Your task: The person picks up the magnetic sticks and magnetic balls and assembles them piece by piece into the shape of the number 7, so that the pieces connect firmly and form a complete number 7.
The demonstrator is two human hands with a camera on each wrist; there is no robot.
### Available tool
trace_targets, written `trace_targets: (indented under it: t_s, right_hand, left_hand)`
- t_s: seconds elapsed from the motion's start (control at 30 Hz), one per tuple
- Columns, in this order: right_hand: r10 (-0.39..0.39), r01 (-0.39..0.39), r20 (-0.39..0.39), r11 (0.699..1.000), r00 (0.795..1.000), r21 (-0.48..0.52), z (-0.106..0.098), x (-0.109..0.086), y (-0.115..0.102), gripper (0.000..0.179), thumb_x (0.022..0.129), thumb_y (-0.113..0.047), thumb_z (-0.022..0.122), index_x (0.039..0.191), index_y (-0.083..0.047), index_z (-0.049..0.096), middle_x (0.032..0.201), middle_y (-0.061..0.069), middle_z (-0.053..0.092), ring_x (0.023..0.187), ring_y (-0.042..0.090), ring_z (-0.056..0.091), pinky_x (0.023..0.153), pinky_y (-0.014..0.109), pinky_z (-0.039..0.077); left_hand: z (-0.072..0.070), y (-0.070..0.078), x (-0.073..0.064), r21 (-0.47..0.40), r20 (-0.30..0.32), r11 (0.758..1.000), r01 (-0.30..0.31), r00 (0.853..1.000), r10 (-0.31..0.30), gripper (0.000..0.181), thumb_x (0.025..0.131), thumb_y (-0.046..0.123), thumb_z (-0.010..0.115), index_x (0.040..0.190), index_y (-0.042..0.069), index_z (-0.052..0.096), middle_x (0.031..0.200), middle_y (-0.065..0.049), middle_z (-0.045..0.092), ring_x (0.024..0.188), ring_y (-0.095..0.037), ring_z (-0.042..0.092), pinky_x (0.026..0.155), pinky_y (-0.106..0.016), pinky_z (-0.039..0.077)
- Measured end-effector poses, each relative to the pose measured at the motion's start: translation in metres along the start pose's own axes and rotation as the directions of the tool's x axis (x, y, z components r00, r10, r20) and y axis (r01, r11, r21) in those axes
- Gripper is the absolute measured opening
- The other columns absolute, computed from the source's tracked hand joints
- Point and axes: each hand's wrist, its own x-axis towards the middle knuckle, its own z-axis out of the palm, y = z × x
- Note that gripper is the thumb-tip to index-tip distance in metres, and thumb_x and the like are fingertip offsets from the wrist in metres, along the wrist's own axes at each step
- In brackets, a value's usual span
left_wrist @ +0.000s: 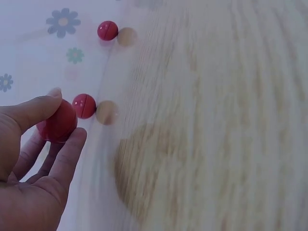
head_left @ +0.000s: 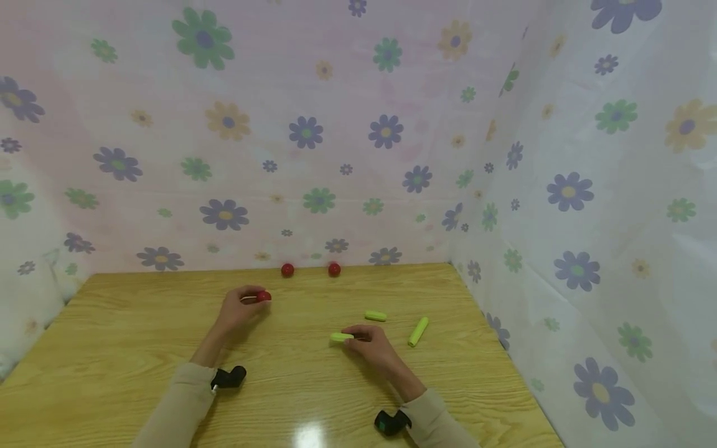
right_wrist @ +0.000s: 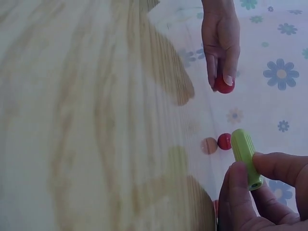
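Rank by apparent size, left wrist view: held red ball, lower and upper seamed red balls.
1. held red ball: clearly largest, likely because it's nearest the camera
2. lower seamed red ball, upper seamed red ball: nearly alike, not ranked

Beige sleeves (head_left: 182, 404), matching black wrist cameras (head_left: 231, 377)!
There's the left one, stubby and rounded with a white fleck (head_left: 215, 388); and look, the right camera (head_left: 394, 423) wears a small green mark (head_left: 383, 425)!

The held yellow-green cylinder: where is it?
In the head view, the yellow-green cylinder is in the right hand, left of two similar cylinders on the wooden table.
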Motion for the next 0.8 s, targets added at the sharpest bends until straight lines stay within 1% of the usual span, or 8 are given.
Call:
trace_targets:
  t_s: [0.13, 0.2, 0.4, 0.6, 0.7, 0.8]
  right_hand:
    - [0.019, -0.019, -0.032, 1.000, 0.999, 0.020, 0.004, 0.002, 0.001, 0.030, 0.098, -0.008, 0.067, 0.124, 0.008, 0.067, 0.114, 0.018, 0.068, 0.091, 0.010, 0.061, 0.076, 0.019, 0.054]
    - [0.017, -0.016, -0.039, 1.000, 0.999, 0.022, 0.005, 0.003, 0.001, 0.031, 0.098, -0.008, 0.067, 0.124, 0.008, 0.066, 0.113, 0.017, 0.067, 0.090, 0.011, 0.058, 0.075, 0.020, 0.053]
    - [0.024, -0.022, -0.050, 0.999, 0.998, 0.035, 0.009, 0.004, 0.000, 0.033, 0.098, -0.010, 0.068, 0.125, 0.008, 0.066, 0.117, 0.019, 0.066, 0.093, 0.013, 0.060, 0.077, 0.022, 0.054]
    - [0.040, -0.037, -0.066, 0.998, 0.997, 0.050, 0.011, 0.008, 0.000, 0.033, 0.097, -0.010, 0.069, 0.125, 0.008, 0.065, 0.119, 0.018, 0.066, 0.095, 0.014, 0.061, 0.079, 0.023, 0.053]
    - [0.042, -0.037, -0.072, 0.997, 0.997, 0.060, 0.012, 0.010, 0.002, 0.033, 0.097, -0.010, 0.069, 0.125, 0.007, 0.065, 0.120, 0.017, 0.066, 0.098, 0.014, 0.062, 0.081, 0.023, 0.054]
    - [0.040, -0.035, -0.075, 0.997, 0.996, 0.072, 0.013, 0.013, 0.002, 0.033, 0.097, -0.010, 0.070, 0.125, 0.007, 0.066, 0.120, 0.017, 0.066, 0.098, 0.014, 0.063, 0.081, 0.023, 0.055]
  left_hand:
    - [0.005, 0.003, -0.004, -0.032, 0.005, 0.999, 0.020, 1.000, -0.019, 0.043, 0.095, 0.005, 0.071, 0.132, -0.013, 0.058, 0.131, -0.034, 0.058, 0.120, -0.047, 0.061, 0.086, -0.031, 0.061]
    - [0.007, 0.004, -0.006, -0.040, 0.005, 0.999, 0.030, 1.000, -0.030, 0.044, 0.095, 0.007, 0.072, 0.133, -0.011, 0.058, 0.133, -0.032, 0.058, 0.120, -0.045, 0.062, 0.086, -0.027, 0.060]
    - [0.010, 0.004, -0.012, -0.071, 0.013, 0.997, 0.037, 0.999, -0.037, 0.049, 0.097, 0.015, 0.072, 0.137, -0.009, 0.057, 0.139, -0.029, 0.056, 0.123, -0.043, 0.061, 0.089, -0.023, 0.057]
    - [0.016, 0.004, -0.016, -0.126, 0.010, 0.990, 0.068, 0.998, -0.067, 0.049, 0.097, 0.012, 0.072, 0.138, -0.008, 0.056, 0.140, -0.029, 0.055, 0.125, -0.042, 0.060, 0.089, -0.023, 0.058]
    - [0.019, 0.003, -0.017, -0.158, 0.004, 0.984, 0.087, 0.996, -0.087, 0.048, 0.096, 0.011, 0.073, 0.138, -0.007, 0.057, 0.140, -0.027, 0.056, 0.122, -0.033, 0.064, 0.088, -0.022, 0.058]
    - [0.022, 0.001, -0.016, -0.193, 0.000, 0.975, 0.108, 0.994, -0.110, 0.051, 0.094, 0.011, 0.074, 0.138, -0.006, 0.057, 0.137, -0.027, 0.058, 0.113, -0.020, 0.068, 0.084, -0.019, 0.057]
